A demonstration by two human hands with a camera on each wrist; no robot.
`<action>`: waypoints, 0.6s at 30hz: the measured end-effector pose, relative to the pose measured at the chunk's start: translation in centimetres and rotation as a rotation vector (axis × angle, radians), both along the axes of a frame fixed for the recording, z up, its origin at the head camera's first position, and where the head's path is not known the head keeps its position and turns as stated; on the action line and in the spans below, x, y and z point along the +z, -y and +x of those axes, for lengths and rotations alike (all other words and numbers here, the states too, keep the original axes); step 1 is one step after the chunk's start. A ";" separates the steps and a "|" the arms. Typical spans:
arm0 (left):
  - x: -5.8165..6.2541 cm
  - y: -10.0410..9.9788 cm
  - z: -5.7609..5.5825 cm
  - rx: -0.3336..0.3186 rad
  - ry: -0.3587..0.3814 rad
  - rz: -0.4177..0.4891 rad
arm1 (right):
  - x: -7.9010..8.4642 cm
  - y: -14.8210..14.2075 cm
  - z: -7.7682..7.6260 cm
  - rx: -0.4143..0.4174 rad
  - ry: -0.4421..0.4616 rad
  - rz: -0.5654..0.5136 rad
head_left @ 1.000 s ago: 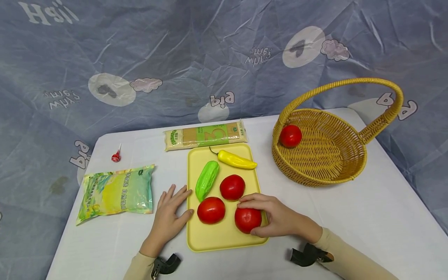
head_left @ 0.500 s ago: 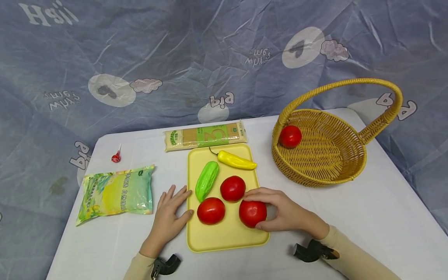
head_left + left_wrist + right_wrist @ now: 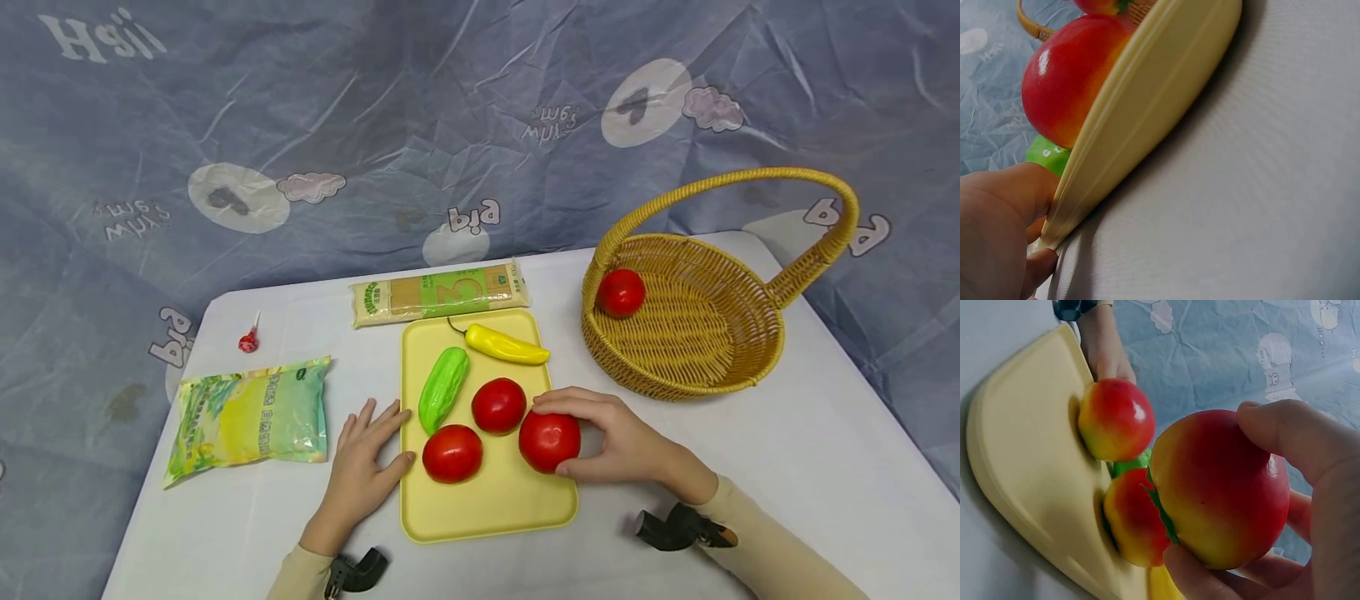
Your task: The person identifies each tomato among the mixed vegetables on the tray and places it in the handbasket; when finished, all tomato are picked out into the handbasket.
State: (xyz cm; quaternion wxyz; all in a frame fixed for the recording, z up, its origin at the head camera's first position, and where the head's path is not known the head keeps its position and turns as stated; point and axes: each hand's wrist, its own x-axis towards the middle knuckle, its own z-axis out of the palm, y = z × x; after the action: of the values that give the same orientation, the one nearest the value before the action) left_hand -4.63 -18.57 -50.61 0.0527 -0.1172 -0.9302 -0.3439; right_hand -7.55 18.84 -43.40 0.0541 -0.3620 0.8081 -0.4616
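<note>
In the head view my right hand (image 3: 618, 437) grips a red-and-yellow peach (image 3: 550, 442) between thumb and fingers over the right side of the yellow tray (image 3: 491, 510). The right wrist view shows the held peach (image 3: 1219, 487) raised off the tray, a green leaf at its base. Two more peaches lie on the tray, one in the middle (image 3: 498, 406) and one nearer the front left (image 3: 452, 454). A green cucumber-like vegetable (image 3: 444, 389) and a yellow pepper (image 3: 507, 343) lie behind them. My left hand (image 3: 363, 462) rests at the tray's left edge, fingers spread, fingertips touching the rim.
A wicker basket (image 3: 675, 387) with a tall handle stands at the back right, with one red fruit (image 3: 621, 292) inside. Behind the tray lies a noodle packet (image 3: 441, 293). A green-yellow bag (image 3: 251, 419) and a red lollipop (image 3: 249, 340) lie at the left.
My right hand has lifted the peach from the tray and moved it slightly right and away from me. The left hand has stayed in place.
</note>
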 end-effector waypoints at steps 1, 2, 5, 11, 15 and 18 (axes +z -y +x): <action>0.0 0.0 0.0 0.002 0.003 0.001 | 0.3 -0.1 -0.1 -0.008 0.001 0.003; 0.0 0.0 0.0 0.002 0.004 0.001 | 0.5 -0.3 -0.1 -0.015 -0.007 0.007; 0.0 -0.1 0.0 0.001 0.004 0.001 | 1.3 -0.9 -0.4 -0.041 -0.037 0.021; 0.0 -0.1 -0.1 0.003 -0.005 -0.004 | 2.9 -2.3 -1.2 -0.081 -0.088 0.015; 0.0 -0.1 0.0 0.006 -0.002 -0.003 | 4.0 -3.5 -1.9 -0.085 -0.090 -0.057; 0.0 -0.1 0.1 0.008 -0.002 -0.002 | 5.0 -4.6 -2.6 -0.107 -0.121 -0.095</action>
State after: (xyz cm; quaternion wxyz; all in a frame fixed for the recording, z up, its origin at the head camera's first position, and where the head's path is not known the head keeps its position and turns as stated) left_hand -4.57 -18.49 -50.60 0.0549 -0.1139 -0.9310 -0.3425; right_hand -10.13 23.42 -38.45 -0.0369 -0.3477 0.8053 -0.4787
